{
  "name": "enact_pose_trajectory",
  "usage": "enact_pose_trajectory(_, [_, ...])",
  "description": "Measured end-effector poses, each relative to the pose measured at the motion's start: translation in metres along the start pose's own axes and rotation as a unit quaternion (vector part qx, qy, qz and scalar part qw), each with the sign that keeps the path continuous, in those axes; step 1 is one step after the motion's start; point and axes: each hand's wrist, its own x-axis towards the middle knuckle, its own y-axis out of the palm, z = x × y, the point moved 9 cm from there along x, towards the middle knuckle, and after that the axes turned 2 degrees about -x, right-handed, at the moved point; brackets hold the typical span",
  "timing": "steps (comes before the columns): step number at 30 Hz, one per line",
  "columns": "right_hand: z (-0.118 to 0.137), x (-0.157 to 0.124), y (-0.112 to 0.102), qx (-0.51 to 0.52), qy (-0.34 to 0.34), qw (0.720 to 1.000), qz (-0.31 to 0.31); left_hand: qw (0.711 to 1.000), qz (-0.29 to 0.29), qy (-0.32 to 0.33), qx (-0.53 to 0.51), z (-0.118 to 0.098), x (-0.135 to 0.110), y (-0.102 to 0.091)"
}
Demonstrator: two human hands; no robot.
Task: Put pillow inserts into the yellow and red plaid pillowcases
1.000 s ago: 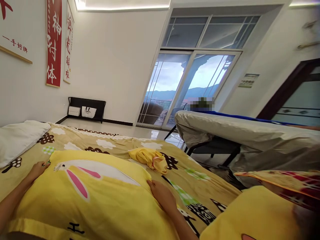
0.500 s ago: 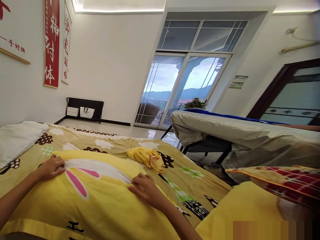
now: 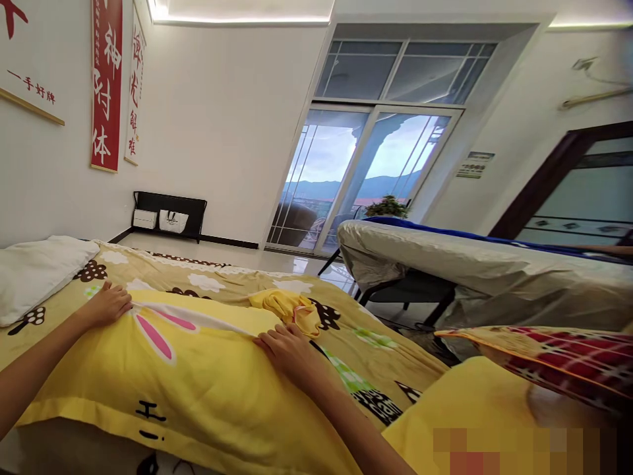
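Observation:
A plump yellow pillow with pink-and-white bunny ears lies across the bed in front of me. My left hand is closed on its far left corner, the cloth bunched under the fingers. On the far edge to the right, my right hand curls its fingers round the pillowcase. Between the hands, a white inner strip shows along that edge. A crumpled yellow cloth rests just beyond my right hand. The pillow's near edge hangs raised, with patterned cloth visible beneath.
The bed has a tan mushroom-print sheet and a white pillow at left. At right are a red plaid cushion and more yellow fabric. Past the bed stand a black chair and a plastic-covered table.
Both hands have drawn the pillow's far edge slightly, and the white strip looks narrower. The pillow's near edge has risen, baring cloth below it. The view has shifted a little.

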Motion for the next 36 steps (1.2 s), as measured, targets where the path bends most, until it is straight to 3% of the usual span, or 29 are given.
enact_pose_trajectory(2, [-0.007, 0.003, -0.015, -0.03, -0.002, 0.999, -0.033, 1.0, -0.012, 0.014, 0.005, -0.001, 0.002, -0.011])
enact_pose_trajectory(5, [-0.019, 0.002, -0.038, -0.064, 0.009, 0.994, -0.09, 0.996, -0.078, 0.046, 0.016, -0.004, 0.003, -0.043])
enact_pose_trajectory(8, [-0.015, -0.001, -0.04, -0.073, -0.021, 0.993, -0.088, 0.991, -0.108, 0.064, 0.046, -0.007, 0.002, -0.06])
enact_pose_trajectory(10, [-0.009, -0.002, -0.036, -0.084, -0.043, 0.992, -0.079, 0.989, -0.1, 0.079, 0.069, -0.009, 0.002, -0.06])
enact_pose_trajectory(14, [-0.012, -0.002, -0.039, -0.101, 0.016, 0.986, -0.131, 0.986, -0.133, 0.058, 0.078, -0.003, 0.0, -0.061])
enact_pose_trajectory(16, [-0.005, -0.002, -0.033, -0.079, 0.0, 0.989, -0.128, 0.986, -0.147, 0.047, 0.069, 0.0, -0.004, -0.058])
enact_pose_trajectory(19, [0.002, -0.001, -0.026, -0.044, -0.024, 0.992, -0.115, 0.99, -0.122, 0.06, 0.034, 0.0, -0.01, -0.046])
enact_pose_trajectory(23, [-0.018, 0.003, -0.024, 0.024, 0.064, 0.992, -0.11, 0.992, -0.117, -0.006, -0.05, 0.021, -0.009, -0.042])
enact_pose_trajectory(25, [-0.016, 0.004, -0.003, 0.077, 0.091, 0.991, -0.064, 0.991, -0.074, -0.044, -0.107, 0.03, -0.007, -0.023])
enact_pose_trajectory(29, [0.026, -0.009, 0.083, 0.194, 0.102, 0.971, 0.095, 0.965, 0.069, -0.089, -0.237, 0.021, -0.02, 0.063])
enact_pose_trajectory(31, [0.044, -0.02, 0.113, 0.24, 0.121, 0.956, 0.114, 0.954, 0.073, -0.1, -0.273, 0.011, -0.034, 0.096])
enact_pose_trajectory(33, [0.049, -0.027, 0.121, 0.264, 0.138, 0.952, 0.075, 0.95, 0.049, -0.115, -0.286, 0.009, -0.045, 0.11])
enact_pose_trajectory(36, [0.039, -0.034, 0.109, 0.304, 0.158, 0.939, 0.022, 0.937, 0.021, -0.145, -0.318, 0.019, -0.055, 0.105])
